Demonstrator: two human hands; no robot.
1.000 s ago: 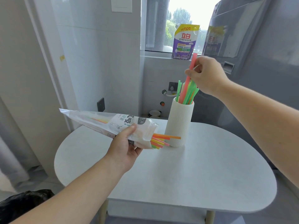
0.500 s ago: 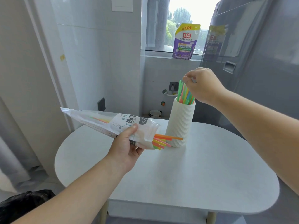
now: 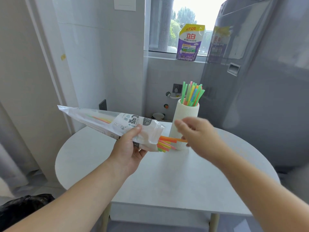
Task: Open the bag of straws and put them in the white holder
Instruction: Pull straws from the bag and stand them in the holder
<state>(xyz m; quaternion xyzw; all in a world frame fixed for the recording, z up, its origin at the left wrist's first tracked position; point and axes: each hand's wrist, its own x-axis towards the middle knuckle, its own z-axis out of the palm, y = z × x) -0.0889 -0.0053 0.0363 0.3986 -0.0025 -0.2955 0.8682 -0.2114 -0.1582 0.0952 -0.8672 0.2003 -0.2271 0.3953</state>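
Note:
My left hand (image 3: pixel 128 148) grips a long clear straw bag (image 3: pixel 108 120) and holds it level above the table, open end to the right. Several orange, yellow, pink and green straws (image 3: pixel 166 143) stick out of that end. The ribbed white holder (image 3: pixel 187 113) stands on the round white table (image 3: pixel 184 181) just behind them, with several colourful straws (image 3: pixel 192 93) upright in it. My right hand (image 3: pixel 200 136) is blurred in front of the holder's lower half. Its fingers are spread at the tip of the longest orange straw, with nothing clearly held.
A purple detergent pouch (image 3: pixel 189 42) stands on the window sill behind the holder. A grey fridge (image 3: pixel 267 81) rises close to the table's right side. A black plastic bag (image 3: pixel 21 208) lies on the floor at the lower left.
My right hand let go of the pink straw in the holder and dropped down left to the straw ends at the bag's mouth. The left hand and bag stayed put.

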